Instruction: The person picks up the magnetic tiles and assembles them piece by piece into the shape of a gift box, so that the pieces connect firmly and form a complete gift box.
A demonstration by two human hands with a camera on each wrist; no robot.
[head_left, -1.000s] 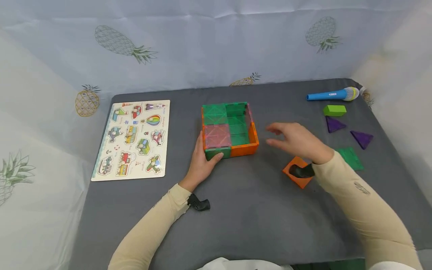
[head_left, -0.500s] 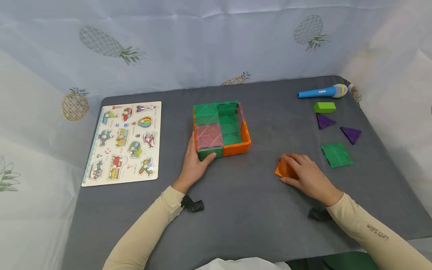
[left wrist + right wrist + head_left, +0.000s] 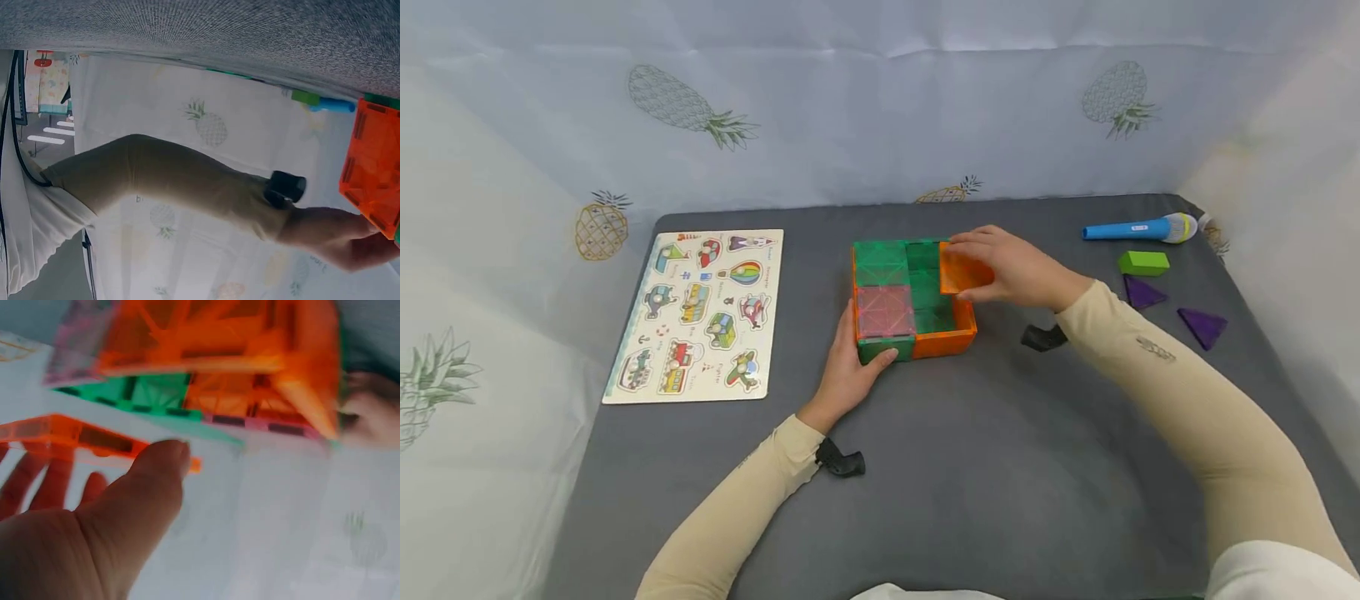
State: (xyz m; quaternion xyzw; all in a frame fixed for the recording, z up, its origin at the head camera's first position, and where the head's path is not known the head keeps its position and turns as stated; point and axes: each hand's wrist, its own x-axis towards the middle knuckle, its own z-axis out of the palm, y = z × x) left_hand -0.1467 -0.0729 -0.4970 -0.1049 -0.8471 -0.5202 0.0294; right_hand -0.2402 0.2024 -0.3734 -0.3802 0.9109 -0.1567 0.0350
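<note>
A low box of magnetic tiles (image 3: 943,343) stands mid-table, with orange and green walls. Green and pink tiles (image 3: 886,310) cover its left half; the right half shows a green inside. My left hand (image 3: 842,371) grips the front left corner, thumb on the front wall and fingers along the left side, partly hidden. My right hand (image 3: 1018,271) pinches an orange magnetic tile (image 3: 961,268) over the uncovered half. In the right wrist view, that orange tile (image 3: 94,434) lies between thumb and fingers, apart from the box.
A wooden picture puzzle board (image 3: 696,317) lies at left. To the right are a blue toy microphone (image 3: 1138,229), a green block (image 3: 1144,263) and two purple triangle tiles (image 3: 1142,292). My right forearm (image 3: 1150,367) crosses the table's right side.
My right hand has picked up the orange tile from the right of the table and carried it left and away to the box. The left hand stays at its corner.
</note>
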